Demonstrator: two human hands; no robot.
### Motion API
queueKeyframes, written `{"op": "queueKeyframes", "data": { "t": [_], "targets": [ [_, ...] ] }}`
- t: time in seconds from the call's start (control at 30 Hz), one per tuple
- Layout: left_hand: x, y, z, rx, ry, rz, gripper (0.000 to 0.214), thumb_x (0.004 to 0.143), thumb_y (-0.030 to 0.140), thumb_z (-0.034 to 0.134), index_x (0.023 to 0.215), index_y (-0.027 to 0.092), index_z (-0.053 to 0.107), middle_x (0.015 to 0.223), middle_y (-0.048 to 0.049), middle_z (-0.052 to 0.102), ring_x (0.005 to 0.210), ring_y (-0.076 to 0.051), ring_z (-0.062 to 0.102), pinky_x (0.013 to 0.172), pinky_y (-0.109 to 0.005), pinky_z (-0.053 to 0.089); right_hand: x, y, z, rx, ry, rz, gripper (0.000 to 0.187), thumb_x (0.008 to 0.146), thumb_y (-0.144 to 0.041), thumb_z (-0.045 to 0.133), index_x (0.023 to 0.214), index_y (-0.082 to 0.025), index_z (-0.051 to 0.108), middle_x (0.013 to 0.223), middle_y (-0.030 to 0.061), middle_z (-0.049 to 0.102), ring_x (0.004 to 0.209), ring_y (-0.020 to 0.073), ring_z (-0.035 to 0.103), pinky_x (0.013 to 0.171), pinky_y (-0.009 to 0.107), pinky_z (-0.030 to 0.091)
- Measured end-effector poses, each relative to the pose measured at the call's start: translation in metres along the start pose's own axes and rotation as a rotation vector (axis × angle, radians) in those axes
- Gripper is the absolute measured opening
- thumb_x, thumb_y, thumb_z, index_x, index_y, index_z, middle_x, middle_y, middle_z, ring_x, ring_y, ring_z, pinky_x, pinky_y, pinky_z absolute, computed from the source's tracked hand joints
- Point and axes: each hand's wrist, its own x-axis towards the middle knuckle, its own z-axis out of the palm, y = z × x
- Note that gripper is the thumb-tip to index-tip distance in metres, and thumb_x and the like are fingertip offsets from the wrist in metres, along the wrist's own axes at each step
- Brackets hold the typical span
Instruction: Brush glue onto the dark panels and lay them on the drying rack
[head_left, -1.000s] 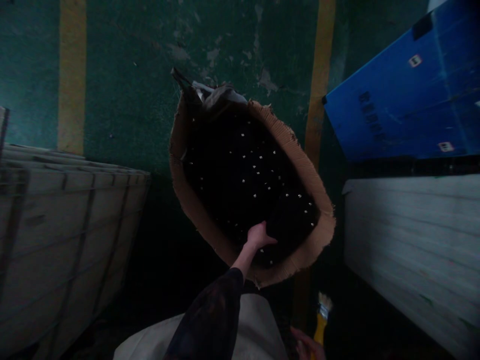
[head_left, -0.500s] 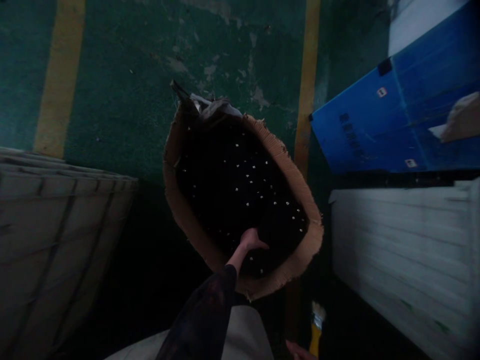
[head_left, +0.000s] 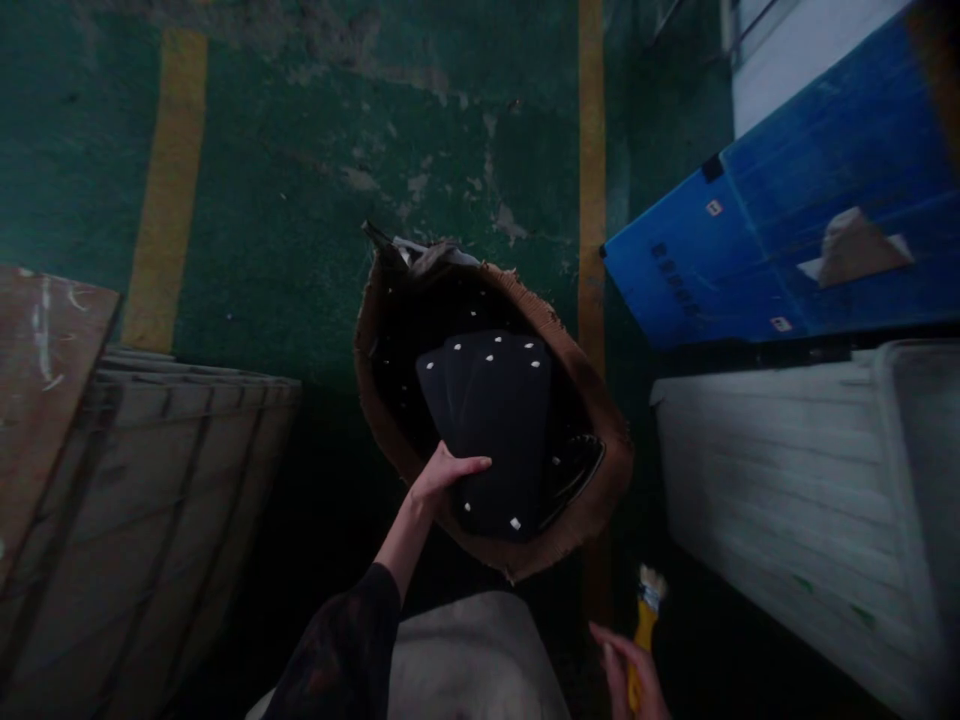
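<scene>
My left hand [head_left: 448,470] is closed on several flat black panels [head_left: 499,430], its thumb lying across the top one. They are fanned over each other, with small pale spots near their corners. The panels are held up over the mouth of a sack-like brown container [head_left: 609,425] with a ragged rim, where more dark pieces with pale spots show. At the lower right, my right hand [head_left: 631,670] grips the yellow handle of a paintbrush [head_left: 646,610], bristles pointing away from me.
Blue boxes [head_left: 750,240] with a torn paper scrap stand at the right, above a white ribbed crate [head_left: 772,470]. A pale ribbed crate [head_left: 202,450] and a brown board [head_left: 45,400] are at the left. Yellow lines [head_left: 592,180] cross the green floor.
My left hand has risen out of the dark contents with several black panels in its grip. My right hand and the paintbrush have come further into view.
</scene>
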Motion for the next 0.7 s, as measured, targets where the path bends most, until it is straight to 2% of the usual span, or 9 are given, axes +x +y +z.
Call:
{"op": "queueKeyframes", "data": {
  "t": [0.07, 0.17, 0.23, 0.3, 0.4, 0.53, 0.63, 0.7],
  "targets": [
    [-0.038, 0.013, -0.011, -0.032, 0.084, 0.017, 0.080, 0.056, 0.025, 0.086, 0.128, 0.009, 0.055, 0.115, -0.0162, 0.069, 0.109, -0.032, 0.063, 0.096, -0.046, 0.050, 0.013, -0.030, -0.005, 0.020, -0.028, -0.071, 0.037, 0.090, -0.053, 0.053, 0.100, -0.021, 0.066, 0.105, 0.0098, 0.072, 0.094, 0.0207, 0.069, 0.078, 0.025, 0.058],
    [-0.109, 0.028, -0.022, -0.065, 0.169, 0.025, 0.081, 0.053, 0.024, 0.087, 0.127, 0.010, 0.056, 0.116, -0.0166, 0.068, 0.111, -0.035, 0.062, 0.097, -0.046, 0.049, 0.029, -0.093, 0.000, 0.032, -0.085, -0.106, 0.034, 0.090, -0.052, 0.053, 0.101, -0.021, 0.062, 0.109, 0.0107, 0.070, 0.096, 0.0210, 0.068, 0.079, 0.027, 0.057],
    [-0.159, 0.036, -0.022, -0.099, 0.178, -0.010, 0.077, 0.053, 0.025, 0.086, 0.124, 0.010, 0.059, 0.113, -0.0175, 0.069, 0.109, -0.036, 0.063, 0.095, -0.047, 0.050, 0.031, -0.141, 0.011, 0.046, -0.127, -0.122, 0.035, 0.089, -0.055, 0.051, 0.091, -0.021, 0.059, 0.097, 0.0091, 0.070, 0.085, 0.0201, 0.068, 0.074, 0.027, 0.056],
    [-0.205, 0.044, -0.018, -0.153, 0.181, -0.030, 0.074, 0.052, 0.027, 0.087, 0.119, 0.010, 0.062, 0.112, -0.0184, 0.070, 0.108, -0.038, 0.063, 0.095, -0.049, 0.050, 0.025, -0.184, 0.022, 0.079, -0.170, -0.195, 0.038, 0.088, -0.058, 0.051, 0.088, -0.021, 0.056, 0.085, 0.0060, 0.067, 0.079, 0.0191, 0.065, 0.071, 0.027, 0.054],
    [-0.264, 0.053, -0.013, -0.249, 0.259, 0.003, 0.077, 0.047, 0.028, 0.088, 0.118, 0.010, 0.063, 0.109, -0.0190, 0.071, 0.108, -0.040, 0.063, 0.097, -0.050, 0.048, 0.002, -0.236, 0.033, 0.089, -0.249, -0.336, 0.037, 0.088, -0.058, 0.052, 0.089, -0.021, 0.054, 0.077, 0.0014, 0.060, 0.071, 0.0161, 0.060, 0.066, 0.025, 0.051],
    [-0.325, 0.057, -0.017, -0.409, 0.454, 0.085, 0.082, 0.047, 0.030, 0.088, 0.122, 0.010, 0.061, 0.104, -0.0179, 0.073, 0.104, -0.040, 0.065, 0.095, -0.049, 0.050, -0.039, -0.285, 0.035, 0.028, -0.397, -0.543, 0.035, 0.086, -0.055, 0.058, 0.086, -0.022, 0.049, 0.072, -0.0035, 0.050, 0.059, 0.0118, 0.050, 0.058, 0.023, 0.045],
    [-0.363, 0.055, -0.023, -0.581, 0.547, 0.161, 0.075, 0.051, 0.028, 0.087, 0.120, 0.011, 0.062, 0.101, -0.0152, 0.074, 0.100, -0.037, 0.068, 0.093, -0.047, 0.052, -0.071, -0.321, 0.036, 0.030, -0.493, -0.677, 0.031, 0.090, -0.051, 0.054, 0.084, -0.022, 0.046, 0.071, -0.0042, 0.047, 0.059, 0.0109, 0.049, 0.058, 0.022, 0.044],
    [-0.384, 0.054, -0.027, -0.722, 0.608, 0.205, 0.063, 0.054, 0.027, 0.085, 0.112, 0.012, 0.065, 0.097, -0.0134, 0.075, 0.097, -0.035, 0.069, 0.092, -0.044, 0.054, -0.096, -0.343, 0.039, 0.051, -0.561, -0.753, 0.026, 0.094, -0.047, 0.049, 0.084, -0.022, 0.046, 0.072, -0.0038, 0.048, 0.061, 0.0108, 0.050, 0.060, 0.021, 0.044]
  ]
}}
